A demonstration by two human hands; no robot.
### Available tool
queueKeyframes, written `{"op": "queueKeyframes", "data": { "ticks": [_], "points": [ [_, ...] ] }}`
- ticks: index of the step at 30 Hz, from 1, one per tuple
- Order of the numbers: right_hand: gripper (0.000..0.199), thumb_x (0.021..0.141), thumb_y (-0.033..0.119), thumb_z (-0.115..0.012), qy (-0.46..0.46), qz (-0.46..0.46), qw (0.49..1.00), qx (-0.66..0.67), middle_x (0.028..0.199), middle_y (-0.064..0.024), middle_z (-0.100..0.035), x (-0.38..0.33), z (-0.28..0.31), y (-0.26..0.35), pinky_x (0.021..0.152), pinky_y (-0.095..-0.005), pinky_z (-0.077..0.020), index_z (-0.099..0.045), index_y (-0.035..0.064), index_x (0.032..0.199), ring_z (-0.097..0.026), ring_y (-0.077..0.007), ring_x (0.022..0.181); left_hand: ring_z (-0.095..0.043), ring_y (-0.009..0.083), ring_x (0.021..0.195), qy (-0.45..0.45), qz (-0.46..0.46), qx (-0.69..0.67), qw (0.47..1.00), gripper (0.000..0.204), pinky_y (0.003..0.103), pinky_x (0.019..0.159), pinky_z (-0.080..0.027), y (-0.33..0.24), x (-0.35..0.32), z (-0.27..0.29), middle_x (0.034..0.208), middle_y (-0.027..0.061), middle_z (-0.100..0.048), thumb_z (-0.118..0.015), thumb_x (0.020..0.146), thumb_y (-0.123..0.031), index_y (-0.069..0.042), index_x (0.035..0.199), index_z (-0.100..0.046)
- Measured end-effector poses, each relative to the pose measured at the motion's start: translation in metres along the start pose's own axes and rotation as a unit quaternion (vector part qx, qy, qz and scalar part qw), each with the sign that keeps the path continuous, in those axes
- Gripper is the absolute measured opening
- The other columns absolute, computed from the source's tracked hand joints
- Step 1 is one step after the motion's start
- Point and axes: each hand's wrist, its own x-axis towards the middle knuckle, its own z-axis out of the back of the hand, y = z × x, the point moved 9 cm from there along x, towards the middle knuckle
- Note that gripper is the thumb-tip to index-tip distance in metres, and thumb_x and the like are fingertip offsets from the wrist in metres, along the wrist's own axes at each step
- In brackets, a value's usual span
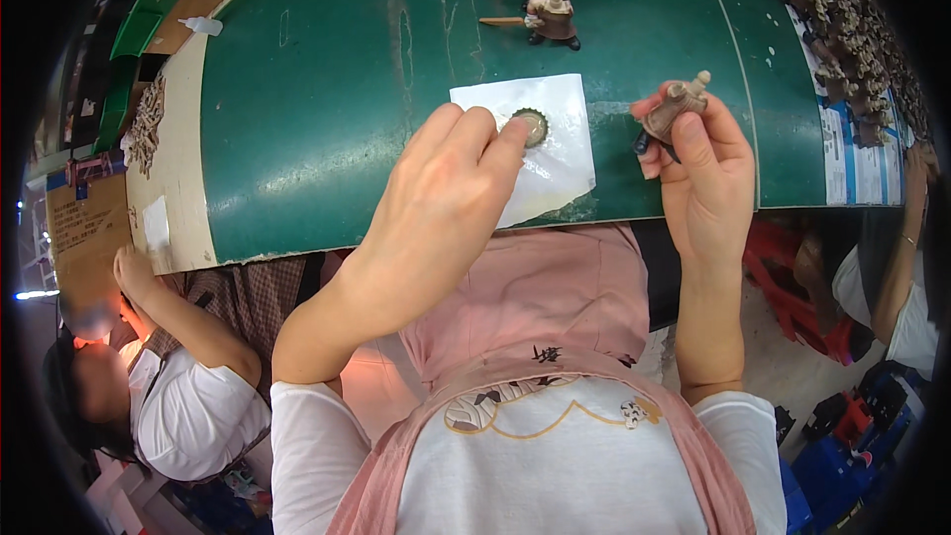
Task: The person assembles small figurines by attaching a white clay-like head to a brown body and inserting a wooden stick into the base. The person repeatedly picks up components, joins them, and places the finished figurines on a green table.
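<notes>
My left hand point(446, 173) is closed, its fingertips pinched together at the edge of an upturned bottle cap point(533, 127). Whatever sits between those fingers is hidden. Under the cap lies a white sheet point(570, 154) on the green tabletop point(327, 119). To the right, my right hand point(708, 163) holds up a small brown figurine point(674, 111) between thumb and fingers, just above the table. The figurine has a dark boot and a pale knob-like part sticking up at its top.
Farther back stand similar figurines point(552, 18) with tan stick-like parts. Many more figurines point(852, 50) crowd the right side. Small pale parts point(146, 129) are heaped at left, near a white squeeze bottle point(203, 26). A person point(193, 396) sits at left; another person's arm point(901, 267) shows at right.
</notes>
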Motion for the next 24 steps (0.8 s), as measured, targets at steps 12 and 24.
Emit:
{"op": "queueKeyframes", "data": {
  "ticks": [12,24],
  "points": [
    [0.021,0.09,0.011,-0.061,0.041,-0.101,0.994,-0.019,0.085,-0.0118,-0.067,-0.018,-0.051,0.001,0.055,-0.0227,-0.0501,-0.062,-0.006,0.101,-0.061,-0.0118,0.062,-0.051,0.0132,0.068,-0.156,0.08,-0.291,0.941,0.037,0.024,0.059,-0.042,0.007,-0.01,0.047,0.083,0.0079,-0.059,-0.062,0.085,0.001,-0.001,0.122,-0.06],
    [0.018,0.088,0.016,-0.066,0.065,-0.107,0.992,0.004,0.079,-0.0078,-0.066,-0.023,-0.081,-0.012,0.054,-0.0212,-0.0487,-0.062,-0.0014,0.092,-0.06,-0.0096,0.061,-0.049,0.0122,0.069,-0.158,0.014,-0.262,0.952,0.038,0.024,0.059,-0.039,0.0,-0.018,0.051,0.078,0.0054,-0.056,-0.064,0.082,0.001,0.0,0.119,-0.062]
  ]
}}
